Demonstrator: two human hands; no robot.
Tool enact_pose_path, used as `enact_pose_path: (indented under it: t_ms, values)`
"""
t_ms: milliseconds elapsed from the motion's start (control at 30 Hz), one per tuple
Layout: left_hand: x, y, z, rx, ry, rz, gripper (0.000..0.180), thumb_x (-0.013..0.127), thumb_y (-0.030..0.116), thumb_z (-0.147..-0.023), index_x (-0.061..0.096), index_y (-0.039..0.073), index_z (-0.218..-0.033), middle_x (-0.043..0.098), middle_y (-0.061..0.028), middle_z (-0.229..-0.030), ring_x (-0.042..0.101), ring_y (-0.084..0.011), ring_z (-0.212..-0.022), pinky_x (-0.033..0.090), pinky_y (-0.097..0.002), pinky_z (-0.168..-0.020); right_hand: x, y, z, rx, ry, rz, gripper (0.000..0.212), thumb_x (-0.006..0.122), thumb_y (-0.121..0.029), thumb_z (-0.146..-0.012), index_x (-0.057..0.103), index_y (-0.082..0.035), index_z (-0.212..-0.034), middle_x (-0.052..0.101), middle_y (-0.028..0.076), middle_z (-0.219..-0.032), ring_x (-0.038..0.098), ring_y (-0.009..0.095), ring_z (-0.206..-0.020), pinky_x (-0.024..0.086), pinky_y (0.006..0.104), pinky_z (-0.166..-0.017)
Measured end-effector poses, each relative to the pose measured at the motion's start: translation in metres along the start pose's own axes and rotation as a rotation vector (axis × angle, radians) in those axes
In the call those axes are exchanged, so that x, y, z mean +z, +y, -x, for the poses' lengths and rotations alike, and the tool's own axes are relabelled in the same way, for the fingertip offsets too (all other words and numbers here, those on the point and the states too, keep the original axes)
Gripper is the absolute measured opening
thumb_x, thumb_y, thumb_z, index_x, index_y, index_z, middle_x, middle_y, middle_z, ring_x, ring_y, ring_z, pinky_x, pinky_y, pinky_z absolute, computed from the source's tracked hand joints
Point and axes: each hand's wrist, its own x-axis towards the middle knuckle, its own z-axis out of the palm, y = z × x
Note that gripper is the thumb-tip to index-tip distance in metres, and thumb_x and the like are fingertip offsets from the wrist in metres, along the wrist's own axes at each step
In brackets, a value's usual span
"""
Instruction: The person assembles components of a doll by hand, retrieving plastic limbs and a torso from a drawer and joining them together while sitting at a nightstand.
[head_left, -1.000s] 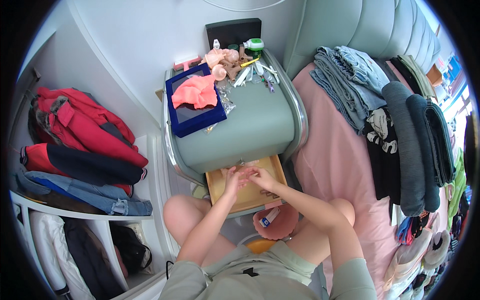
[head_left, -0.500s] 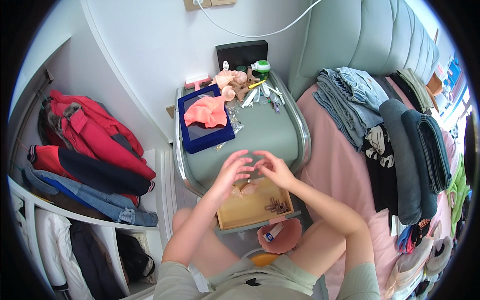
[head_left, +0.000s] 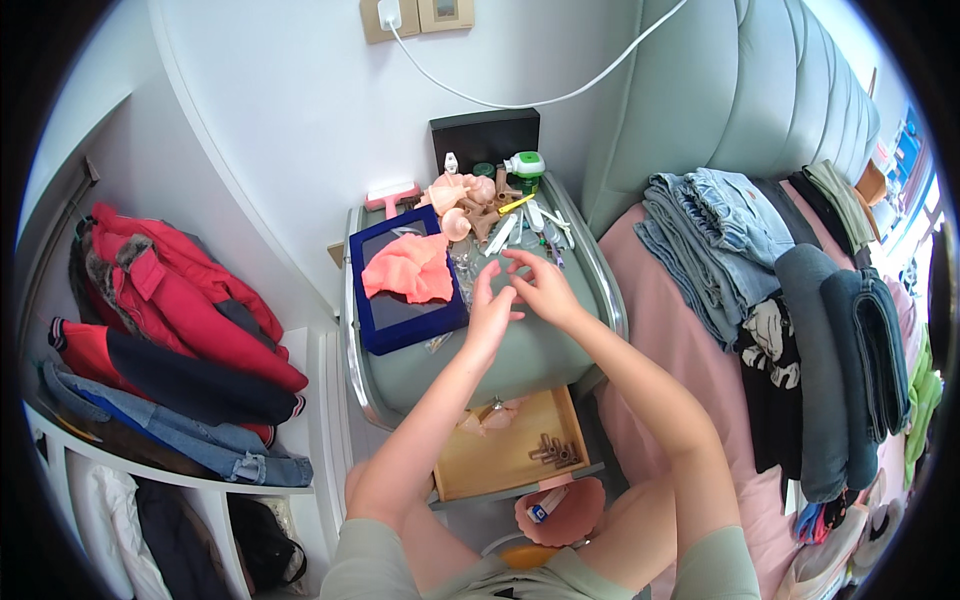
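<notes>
My left hand and my right hand hang close together above the front of the grey-green nightstand. Their fingers are curved and apart, with no object visible between them. Just beyond my fingertips lie clear plastic packets and a pile of white sticks and tubes. Left of my hands, a dark blue tray bears a crumpled coral cloth. Below my wrists the wooden drawer is pulled out; brown tube-like pieces and pale pink pieces lie inside.
Behind the pile are pink and brown pieces, a green-and-white bottle and a black box. A pink bowl sits under the drawer front. Folded jeans lie on the bed at right; jackets fill the left shelf.
Both hands have moved away from me, from over the open drawer to above the nightstand top, near the small items. The view has shifted, so the scene sits lower in the picture.
</notes>
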Motion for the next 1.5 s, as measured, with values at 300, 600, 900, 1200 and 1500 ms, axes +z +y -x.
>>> enact_pose_path:
  t_ms: [300, 600, 900, 1200, 1500]
  values:
    - [0.003, -0.012, -0.063, -0.071, 0.138, 0.092, 0.071, 0.049, 0.013, -0.076, 0.012, -0.001, -0.135, 0.027, -0.0136, -0.128, 0.053, -0.0208, -0.097, 0.05, -0.0332, -0.074, 0.012, 0.038, -0.067, 0.114, -0.002, 0.092, 0.051, 0.055, -0.017, -0.071, 0.045, -0.003, -0.119, 0.063, 0.013, -0.085, 0.062, 0.028, -0.077, 0.047, 0.0367, -0.071]
    - [0.004, -0.02, -0.096, -0.025, 0.186, 0.157, 0.077, 0.052, 0.018, -0.076, 0.007, 0.0, -0.136, 0.041, -0.0119, -0.118, 0.055, -0.0188, -0.091, 0.049, -0.0309, -0.069, 0.017, 0.08, -0.103, 0.202, -0.064, -0.06, 0.053, 0.053, -0.012, -0.076, 0.037, 0.003, -0.125, 0.061, 0.012, -0.082, 0.061, 0.015, -0.065, 0.05, 0.0252, -0.059]
    - [0.016, -0.02, -0.097, 0.056, 0.232, 0.285, 0.079, 0.05, 0.012, -0.07, 0.009, -0.001, -0.136, 0.048, -0.0135, -0.113, 0.054, -0.018, -0.088, 0.046, -0.0315, -0.075, 0.013, 0.07, -0.088, 0.183, 0.013, -0.242, 0.033, 0.051, -0.008, -0.08, 0.044, -0.001, -0.112, 0.062, 0.01, -0.084, 0.059, 0.013, -0.073, 0.048, 0.0237, -0.057]
    - [0.035, -0.003, -0.055, 0.163, 0.149, 0.38, 0.067, 0.047, 0.006, -0.075, 0.016, -0.003, -0.134, 0.028, -0.0168, -0.131, 0.049, -0.02, -0.106, 0.04, -0.0304, -0.088, -0.007, 0.022, -0.051, 0.102, 0.341, -0.363, 0.012, 0.054, -0.009, -0.084, 0.048, -0.002, -0.091, 0.063, 0.008, -0.086, 0.058, 0.009, -0.065, 0.042, 0.019, -0.049]
    - [0.039, -0.001, 0.011, 0.036, 0.058, 0.392, 0.064, 0.047, 0.007, -0.073, 0.025, -0.001, -0.133, 0.028, -0.016, -0.132, 0.047, -0.0187, -0.106, 0.038, -0.0287, -0.087, -0.029, 0.002, 0.033, 0.086, 0.342, -0.323, 0.013, 0.059, -0.008, -0.081, 0.054, 0.002, -0.088, 0.062, 0.007, -0.083, 0.061, 0.011, -0.062, 0.043, 0.0187, -0.049]
